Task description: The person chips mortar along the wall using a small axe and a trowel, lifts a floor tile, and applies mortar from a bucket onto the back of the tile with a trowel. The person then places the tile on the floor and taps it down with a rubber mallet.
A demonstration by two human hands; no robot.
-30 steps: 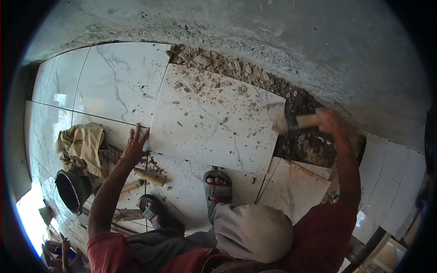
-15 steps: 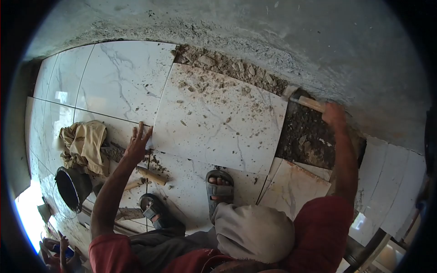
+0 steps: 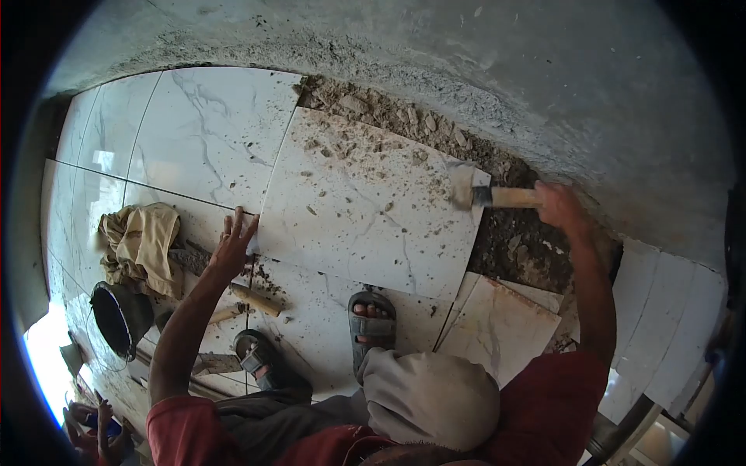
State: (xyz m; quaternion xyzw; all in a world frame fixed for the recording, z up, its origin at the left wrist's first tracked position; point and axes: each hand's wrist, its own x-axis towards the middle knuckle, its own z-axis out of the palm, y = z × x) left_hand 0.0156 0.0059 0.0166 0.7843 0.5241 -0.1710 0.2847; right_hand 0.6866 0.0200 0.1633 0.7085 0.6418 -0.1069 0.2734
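Observation:
My right hand (image 3: 561,208) is wrapped round the wooden handle of a mallet (image 3: 509,197). The mallet's pale, slightly blurred head is over the right end of a white marbled tile (image 3: 365,210); I cannot tell whether it touches. Crumbs of mortar are scattered on that tile. My left hand (image 3: 235,241) rests with fingers spread at the tile's left edge, by the joint with the neighbouring tile (image 3: 206,132). Dark loose mortar (image 3: 524,241) shows in the gap right of the tile, below my right forearm.
A rough grey wall (image 3: 590,85) runs along the far side, with rubble (image 3: 381,109) at its foot. To the left are a tan cloth (image 3: 151,241), a black bucket (image 3: 116,318) and a wooden handle (image 3: 256,299). A loose tile piece (image 3: 501,318) lies near my right knee. Another person (image 3: 101,435) is at lower left.
The mallet has swung left and nearer, from the tile's far right corner by the wall to over its right end. My left hand has stayed at the tile's edge.

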